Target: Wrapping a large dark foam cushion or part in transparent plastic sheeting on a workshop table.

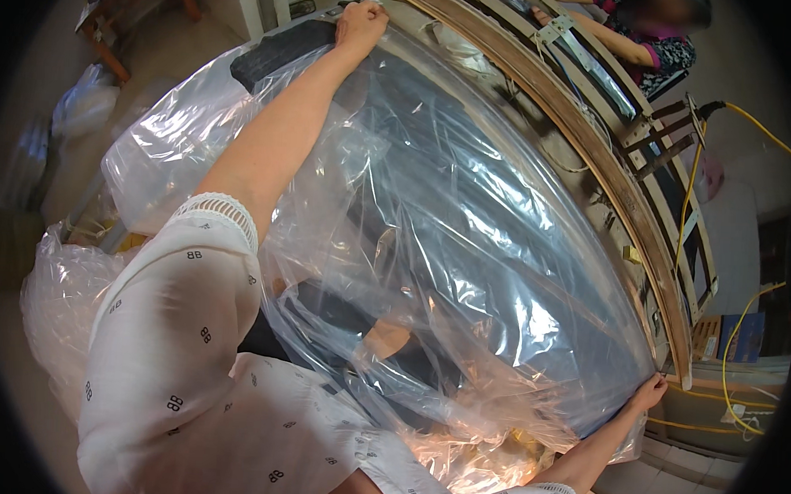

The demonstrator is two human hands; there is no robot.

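A large clear plastic sheet [493, 242] is spread in front of me, wrinkled and shiny, draping over the near edge toward my body. Dark grey or black material shows through it, including a black piece [285, 52] at the far left. My left hand [363, 27] reaches to the far corner, its fingers pinched closed on the sheet's edge. Out at the right, my right hand [649, 390] is closed on the sheet's other end, beside the end of a wooden rail. The sheet looks stretched between both hands.
A long curved-looking wooden rail [627, 195] runs along the far side, with a metal-fitted frame behind it. A metal clamp [665, 140] and yellow cable [692, 172] hang there. A co-worker's arm [612, 40] is beyond. Bunched plastic [66, 312] lies left; a blue box [745, 337] stands right.
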